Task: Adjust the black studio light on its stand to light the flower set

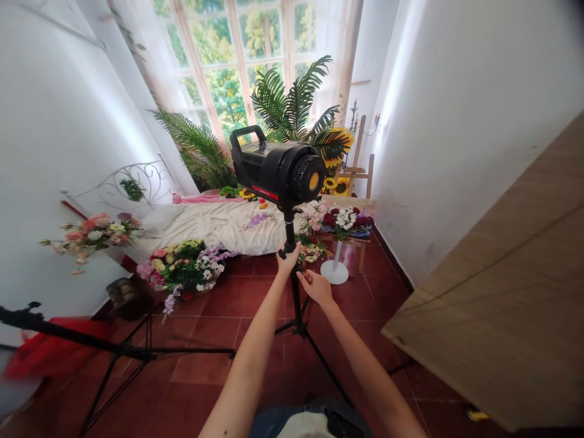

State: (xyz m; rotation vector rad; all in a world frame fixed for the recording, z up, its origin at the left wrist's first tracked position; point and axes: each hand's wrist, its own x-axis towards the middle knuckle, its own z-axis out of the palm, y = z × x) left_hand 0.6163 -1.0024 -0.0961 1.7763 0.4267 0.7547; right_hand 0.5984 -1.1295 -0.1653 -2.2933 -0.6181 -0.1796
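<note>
A black studio light (276, 167) with a top handle and a yellow round front sits on top of a black light stand (296, 304). My left hand (288, 258) is wrapped around the stand's upright just below the light, beside a dark clamp knob. A little lower, my right hand (318, 288) is at the right side of the upright with thumb and fingers pinched together. Whatever lies between those fingertips is too small to make out. The stand's legs are spread on the red tiled floor (219, 304).
Behind the light stands a bed (191, 225) with cream cloth, flanked by flower bunches (182, 267) and palm leaves (292, 103). A white round-based stand (334, 272) is right of my hands. Another black stand (132, 351) lies left; a wooden panel (493, 316) juts in right.
</note>
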